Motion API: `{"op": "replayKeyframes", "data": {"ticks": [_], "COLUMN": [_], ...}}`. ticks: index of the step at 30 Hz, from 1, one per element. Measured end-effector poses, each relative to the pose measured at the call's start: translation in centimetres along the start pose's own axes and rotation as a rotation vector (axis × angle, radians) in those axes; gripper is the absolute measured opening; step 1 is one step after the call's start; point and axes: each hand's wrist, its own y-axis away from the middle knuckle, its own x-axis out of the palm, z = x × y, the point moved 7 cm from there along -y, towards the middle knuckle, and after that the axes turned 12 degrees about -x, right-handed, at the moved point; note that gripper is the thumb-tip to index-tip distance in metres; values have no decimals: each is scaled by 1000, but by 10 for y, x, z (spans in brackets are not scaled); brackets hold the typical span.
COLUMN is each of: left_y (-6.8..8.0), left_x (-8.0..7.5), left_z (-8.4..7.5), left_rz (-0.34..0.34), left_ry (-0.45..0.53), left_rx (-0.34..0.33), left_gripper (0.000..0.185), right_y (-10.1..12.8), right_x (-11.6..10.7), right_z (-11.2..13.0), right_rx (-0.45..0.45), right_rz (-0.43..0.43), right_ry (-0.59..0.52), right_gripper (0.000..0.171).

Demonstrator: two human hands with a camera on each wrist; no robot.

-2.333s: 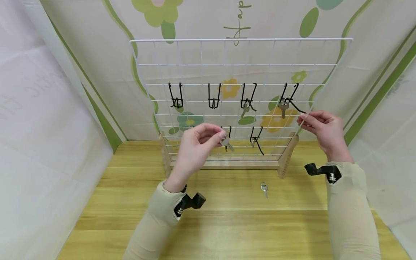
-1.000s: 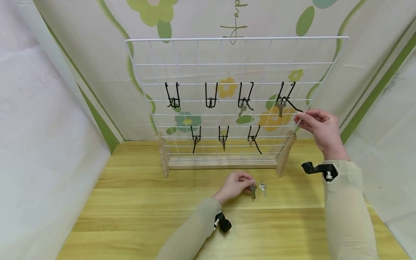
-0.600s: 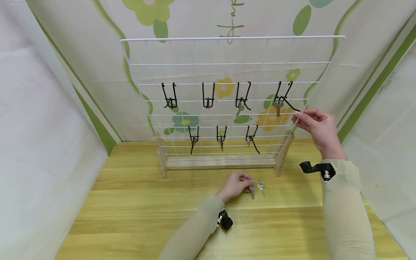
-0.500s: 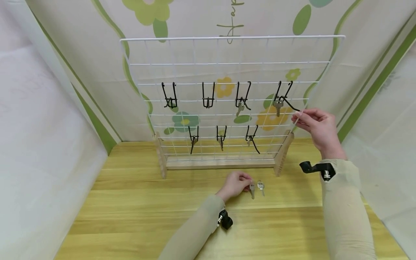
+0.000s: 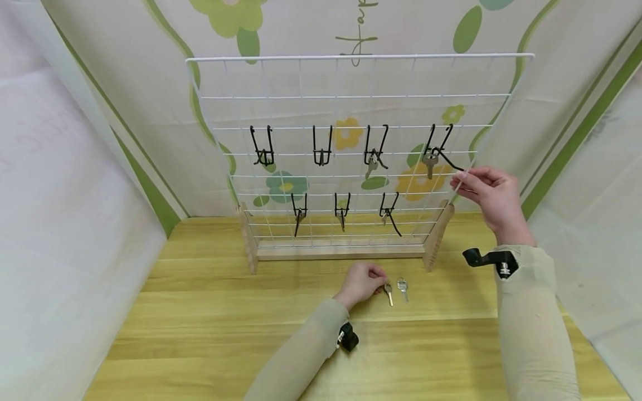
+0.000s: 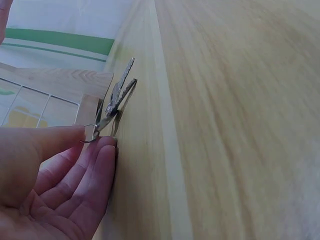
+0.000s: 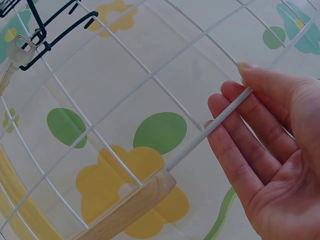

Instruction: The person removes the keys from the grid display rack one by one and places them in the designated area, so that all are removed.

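My left hand point(image 5: 381, 284) rests low on the wooden table point(image 5: 210, 312) and pinches the head of a small silver key point(image 5: 388, 293), whose blade lies on the wood. In the left wrist view, my thumb and fingers point(image 6: 92, 137) grip that key point(image 6: 117, 97) by its head. A second key point(image 5: 403, 288) lies just right of it. My right hand point(image 5: 462, 181) pinches the right edge wire of the white wire grid rack point(image 5: 351, 97); the right wrist view shows my fingers point(image 7: 235, 95) curled round that wire point(image 7: 200, 140).
The rack stands on wooden feet point(image 5: 437, 236) at the table's back and carries several black hooks. Keys hang on two upper right hooks point(image 5: 372, 162) point(image 5: 429, 164); one such key point(image 7: 14, 56) shows in the right wrist view. Cloth walls close in on both sides.
My left hand came down from the lower middle hook with a key to the table, beside the lying key. In the last half second it barely moved. The right hand kept its hold.
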Motion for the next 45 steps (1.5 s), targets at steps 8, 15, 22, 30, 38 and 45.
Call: {"op": "replayKeyframes", "data": {"ticks": [8, 15, 22, 30, 38, 45], "left_y": [2, 0, -1, 2, 16, 46], "left_x": [-3, -6, -7, -22, -57, -86], "left_z": [-1, -1, 2, -8, -38, -72], "left_rz": [-41, -81, -82, -100, -143, -126], "left_ry": [-67, -120, -79, -37, 16, 132], "left_rx": [-11, 13, 8, 50, 105, 151], "left_gripper": [5, 5, 5, 8, 21, 23], "right_y": [0, 0, 0, 0, 0, 0], "right_x": [1, 0, 1, 0, 1, 1], "right_z": [0, 0, 0, 1, 1, 1], "right_rx": [-6, 0, -3, 7, 16, 21], "right_rz": [6, 0, 3, -5, -7, -7], "right_ry": [-14, 3, -8, 4, 2, 13], "right_gripper": [15, 20, 14, 20, 22, 12]}}
